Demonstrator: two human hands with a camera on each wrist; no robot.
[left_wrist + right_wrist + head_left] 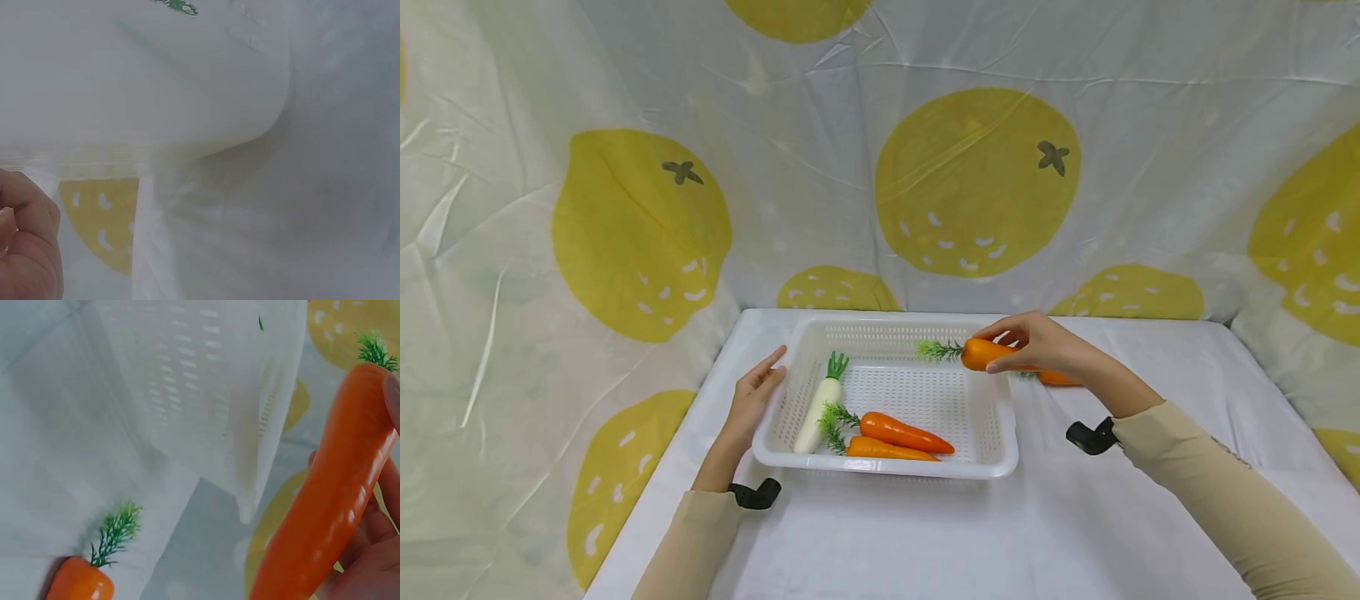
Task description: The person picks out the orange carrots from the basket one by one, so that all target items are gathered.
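Observation:
My right hand [1037, 343] pinches an orange carrot [334, 481] with feathery green leaves, its leafy end over the back right of a white plastic basket [883, 468]. My left hand [754, 393] is at the basket's left side, its thumb and forefinger extended close to the rim. Inside the basket, a white radish [818, 415] with a green top lies along the left. Two carrots lie near the front wall, one a glossy upper carrot [906, 432], the other a lower carrot [887, 449].
Another carrot [80, 581] lies on the white cloth right of the basket, partly hidden by my right hand in the head view. A lemon-print curtain [805, 183] hangs behind and beside the table [925, 542].

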